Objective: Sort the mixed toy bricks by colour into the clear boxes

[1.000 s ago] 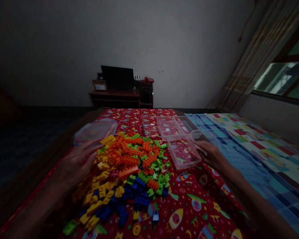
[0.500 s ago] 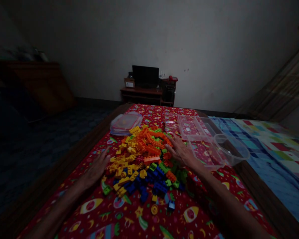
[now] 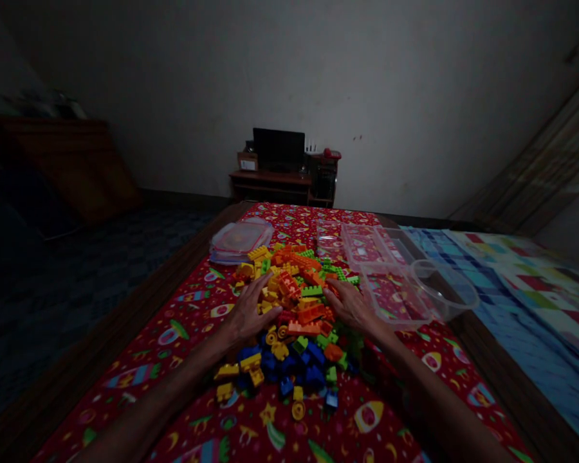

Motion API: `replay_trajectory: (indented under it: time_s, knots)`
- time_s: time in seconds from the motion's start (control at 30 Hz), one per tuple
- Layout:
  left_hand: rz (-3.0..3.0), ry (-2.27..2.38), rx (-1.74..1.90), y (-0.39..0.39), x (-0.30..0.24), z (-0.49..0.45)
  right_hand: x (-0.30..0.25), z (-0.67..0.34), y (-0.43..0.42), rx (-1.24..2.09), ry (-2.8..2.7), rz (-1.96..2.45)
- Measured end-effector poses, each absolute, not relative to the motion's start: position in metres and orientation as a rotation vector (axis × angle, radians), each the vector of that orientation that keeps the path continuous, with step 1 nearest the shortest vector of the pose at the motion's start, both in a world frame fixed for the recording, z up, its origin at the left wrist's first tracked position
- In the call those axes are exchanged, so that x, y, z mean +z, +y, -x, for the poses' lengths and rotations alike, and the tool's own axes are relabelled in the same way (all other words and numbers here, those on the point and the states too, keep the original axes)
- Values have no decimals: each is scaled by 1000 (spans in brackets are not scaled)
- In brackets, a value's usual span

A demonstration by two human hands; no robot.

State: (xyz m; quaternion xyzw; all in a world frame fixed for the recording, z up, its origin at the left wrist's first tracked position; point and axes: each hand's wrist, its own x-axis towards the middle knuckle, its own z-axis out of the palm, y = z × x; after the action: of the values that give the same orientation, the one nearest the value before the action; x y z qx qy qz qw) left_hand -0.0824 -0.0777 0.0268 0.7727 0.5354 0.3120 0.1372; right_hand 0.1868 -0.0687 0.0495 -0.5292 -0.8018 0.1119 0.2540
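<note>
Looking down a long table point(image 3: 125, 334) in a very dim room, and it's dressed in a red cloth point(image 3: 390, 411) printed with rockets, stars and planets. At the far end, a plain pale wall point(image 3: 390, 96) with one low wooden desk point(image 3: 270, 183) against it, and one dark monitor point(image 3: 278, 149) standing on that desk. Off to the left, a dark floor point(image 3: 53, 276). Off to the right, a checked blue and multicoloured bedspread point(image 3: 525, 321) lies just beside the table, with a curtain point(image 3: 535, 173) hanging beyond it.

Now the count. One pile of bricks point(image 3: 299, 302) sits in the middle of the cloth, in four colours: orange mostly at the far side, yellow to the left, green scattered on the right, blue at the near edge. There are far too many bricks to number, and a few strays lie loose at the near edge.

Two hands are in play. The left hand point(image 3: 246, 315) is spread flat, fingers apart, pressed against the pile's left flank. The right hand point(image 3: 352, 307) mirrors it on the right flank, palm turned inward, fingers splayed. Neither is clamped on any single brick; the pile sits between them.

To the right of the pile there are two clear rectangular containers, the far tub point(image 3: 367, 241) and the near tub point(image 3: 396, 299), plus one clear round bowl point(image 3: 456, 289) touching the near tub at the table's edge. At far left rests one stack of lids point(image 3: 238, 239); how many are in it, I cannot tell.
</note>
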Motion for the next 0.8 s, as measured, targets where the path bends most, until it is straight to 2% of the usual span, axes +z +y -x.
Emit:
replay_trajectory:
  time_s: [0.23,0.43,0.67,0.8]
  knots:
    - [-2317,1406,930,-75,37,53,70,-180,-71,198,-2047,1372]
    - [-2401,1289,927,-68,51,34,73,-165,-69,170,-2294,1248]
    - [-2501,1314,890,-76,54,77,70,-189,-65,274,-2309,1173]
    - [-2501,1437,936,-82,50,109,76,-190,-49,275,-2241,1434]
